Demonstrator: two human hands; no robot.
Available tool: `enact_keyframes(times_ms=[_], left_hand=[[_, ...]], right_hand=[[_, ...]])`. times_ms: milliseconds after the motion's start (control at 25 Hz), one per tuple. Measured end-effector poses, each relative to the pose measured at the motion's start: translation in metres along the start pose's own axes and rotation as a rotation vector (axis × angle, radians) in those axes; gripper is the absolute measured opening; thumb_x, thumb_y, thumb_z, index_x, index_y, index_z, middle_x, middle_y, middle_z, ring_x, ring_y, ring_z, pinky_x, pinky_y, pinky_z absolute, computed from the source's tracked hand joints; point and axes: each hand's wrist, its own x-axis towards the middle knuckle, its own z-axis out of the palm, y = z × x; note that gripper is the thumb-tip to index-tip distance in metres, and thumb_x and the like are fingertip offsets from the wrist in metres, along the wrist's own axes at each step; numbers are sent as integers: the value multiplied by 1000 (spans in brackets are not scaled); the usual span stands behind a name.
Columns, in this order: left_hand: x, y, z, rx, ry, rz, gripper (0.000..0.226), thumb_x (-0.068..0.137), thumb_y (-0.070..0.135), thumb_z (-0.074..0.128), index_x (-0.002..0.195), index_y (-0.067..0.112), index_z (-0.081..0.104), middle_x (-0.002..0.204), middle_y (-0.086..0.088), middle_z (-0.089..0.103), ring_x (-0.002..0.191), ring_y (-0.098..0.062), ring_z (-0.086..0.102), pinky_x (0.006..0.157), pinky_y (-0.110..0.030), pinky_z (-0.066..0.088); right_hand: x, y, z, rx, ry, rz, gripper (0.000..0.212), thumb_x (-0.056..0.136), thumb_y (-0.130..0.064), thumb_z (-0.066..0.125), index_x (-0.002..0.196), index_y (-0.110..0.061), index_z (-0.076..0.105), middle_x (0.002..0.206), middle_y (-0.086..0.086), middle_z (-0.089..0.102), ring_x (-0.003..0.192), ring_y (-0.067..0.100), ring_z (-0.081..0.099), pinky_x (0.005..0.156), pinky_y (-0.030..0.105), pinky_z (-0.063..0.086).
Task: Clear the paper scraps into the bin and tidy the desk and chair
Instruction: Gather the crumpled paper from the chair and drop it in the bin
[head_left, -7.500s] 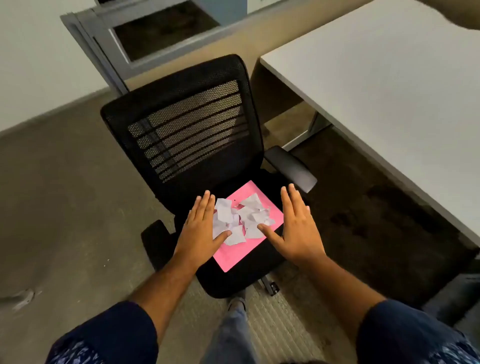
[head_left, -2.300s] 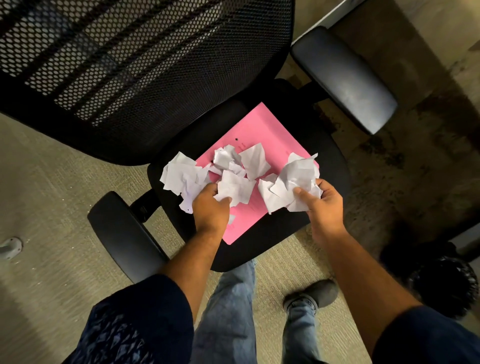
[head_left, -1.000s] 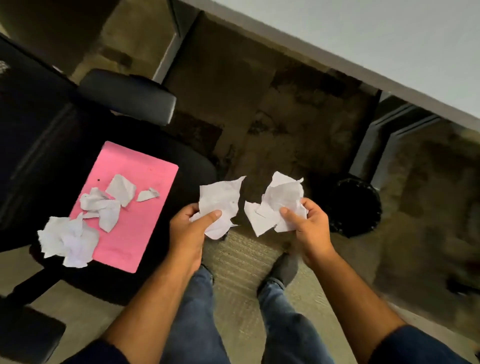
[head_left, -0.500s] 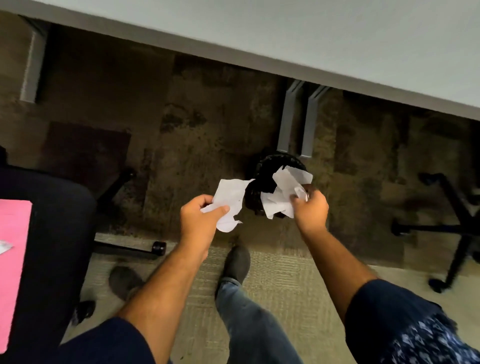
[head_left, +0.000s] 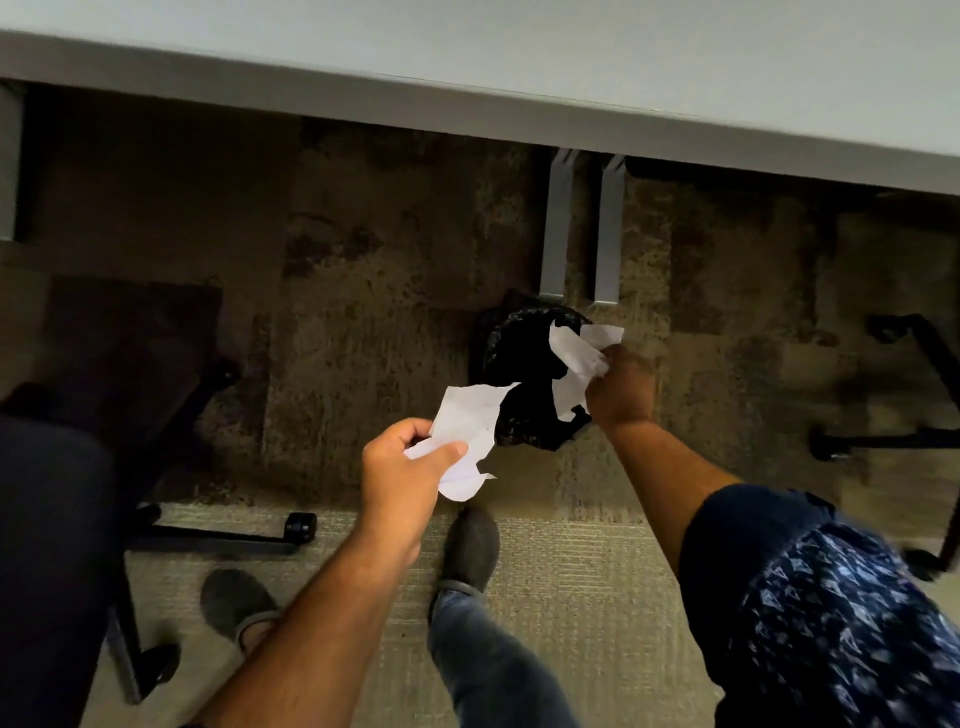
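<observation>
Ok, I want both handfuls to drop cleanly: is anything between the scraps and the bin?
Nothing visible. The right hand holds its scraps over the bin; the left hand's scraps hang beside its rim.

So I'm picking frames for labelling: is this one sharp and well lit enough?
Head view: the right hand and its paper scraps are motion-blurred; the left hand is sharp; the bin sits in dim shadow under the desk, its black rim hard to trace.

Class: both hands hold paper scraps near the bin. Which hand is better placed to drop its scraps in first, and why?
The right hand. Its scraps hang over the black bin, whereas the left hand holds its scraps short of the rim, over carpet.
</observation>
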Motion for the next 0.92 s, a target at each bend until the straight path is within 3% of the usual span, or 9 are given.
enact_keyframes(times_ms=[120, 200, 320, 440, 520, 600, 720, 840, 920], left_hand=[[2, -5, 2, -2, 12, -2, 17, 79, -1, 84, 81, 13, 75, 79, 3, 80, 65, -6, 74, 51, -21, 55], [4, -8, 3, -1, 21, -15, 18, 79, -3, 85, 82, 13, 75, 81, 2, 81, 67, -8, 75, 52, -23, 57], [5, -16, 8, 6, 29, -41, 17, 80, -4, 84, 85, 10, 75, 83, 0, 81, 71, -12, 76, 57, -30, 61], [4, -21, 18, 20, 21, -78, 16, 82, -3, 83, 89, 9, 75, 84, 2, 81, 74, -14, 77, 65, -37, 63], [4, -23, 27, 19, 2, -95, 16, 83, -3, 83, 90, 10, 75, 84, 4, 82, 75, -14, 78, 65, -37, 64], [5, -22, 36, 14, -8, -103, 17, 83, -2, 83, 90, 11, 75, 83, 6, 82, 72, -12, 77, 63, -35, 64], [11, -17, 49, -11, -13, -121, 19, 83, -3, 83, 89, 13, 74, 79, 8, 81, 69, -9, 77, 60, -28, 63], [16, -12, 65, -82, -66, -194, 24, 84, -6, 81, 93, 15, 75, 86, 0, 83, 77, -17, 80, 67, -32, 65], [17, -7, 78, -155, -154, -271, 28, 84, -7, 80, 102, 14, 75, 96, -7, 83, 87, -25, 81, 75, -36, 65]], right_hand=[[15, -3, 2, -12, -111, -27, 36, 99, -12, 60, 134, -7, 66, 134, 18, 68, 125, 38, 63, 110, 40, 48], [22, -7, 1, 72, -164, -61, 25, 96, -24, 67, 120, -19, 68, 116, 7, 71, 115, 31, 66, 108, 35, 49], [35, -5, 5, 41, -278, 1, 60, 89, -18, 81, 144, -11, 60, 141, 11, 66, 130, 31, 62, 88, 18, 44], [43, 12, 11, 63, -262, 62, 74, 84, -16, 87, 148, -5, 54, 147, 16, 61, 134, 34, 60, 88, 22, 44], [48, 25, 14, 173, -232, 57, 60, 89, -20, 84, 140, -1, 58, 139, 20, 63, 131, 34, 61, 89, 26, 43], [50, 30, 9, 296, -211, 30, 33, 94, -22, 78, 115, -5, 59, 117, 15, 63, 114, 30, 65, 84, 27, 41], [32, 23, -1, 521, -195, 133, 24, 94, -32, 76, 99, -13, 62, 101, 9, 63, 99, 23, 61, 84, 33, 43], [-21, 17, -6, 703, -581, 235, 49, 77, -66, 80, 110, -31, 72, 111, -7, 77, 105, 16, 74, 96, 41, 56], [-53, 26, 1, 852, -880, 275, 68, 78, -62, 83, 135, -29, 65, 131, 2, 76, 120, 25, 73, 97, 49, 60]])
